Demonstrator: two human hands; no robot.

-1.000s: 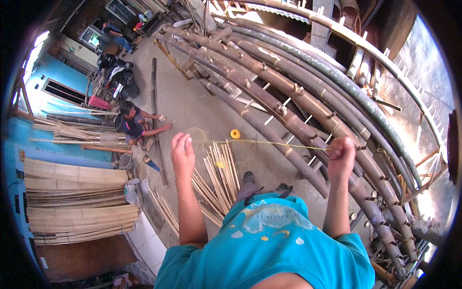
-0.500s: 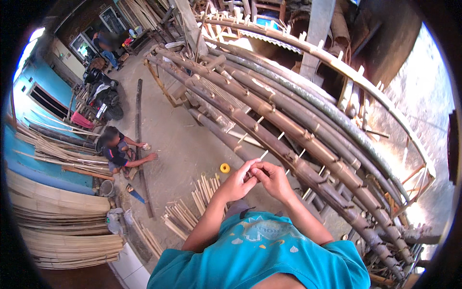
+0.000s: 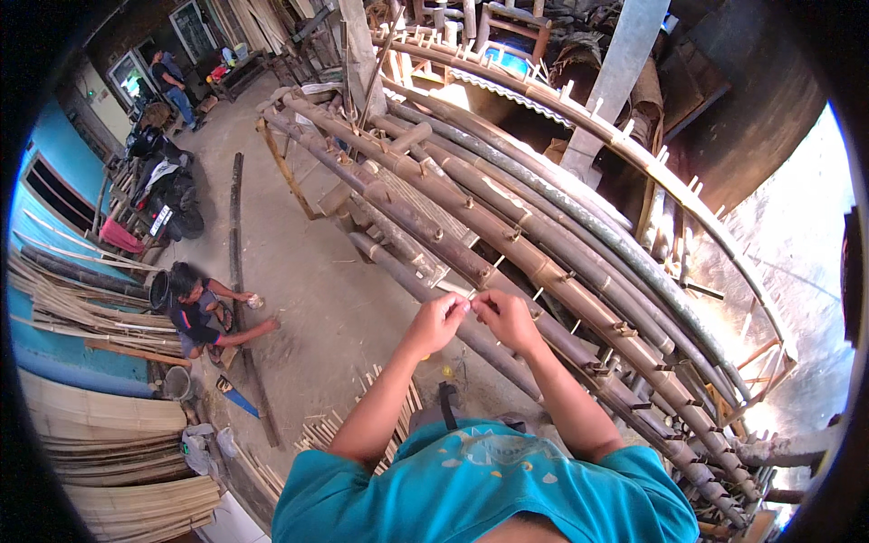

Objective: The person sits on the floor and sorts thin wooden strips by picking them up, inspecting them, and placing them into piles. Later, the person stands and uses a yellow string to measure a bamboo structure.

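My left hand [image 3: 440,320] and my right hand [image 3: 508,319] are side by side in front of me, each closed in a pinch at the fingertips. A slight gap separates them, next to the near brown bamboo pole [image 3: 462,257] of the rack. Something small and pale shows between the fingertips, too small to make out. Short pale bamboo pegs, such as this peg [image 3: 539,293], bridge the two nearest poles beyond my hands. Below my wrists, a yellow roll [image 3: 448,371] lies on the floor.
Thick bamboo poles [image 3: 579,217] fill the right side. Cut bamboo sticks [image 3: 398,412] lie by my left arm. To the left, a person [image 3: 201,308] squats beside a long dark pole [image 3: 237,226], near a blue-bladed saw [image 3: 237,395]. A motorcycle [image 3: 167,195] and another person [image 3: 172,86] are farther back.
My hands have gone from touching each other to slightly apart, farther forward by the near pole. The view has shifted. The far person, bent over earlier, now stands more upright.
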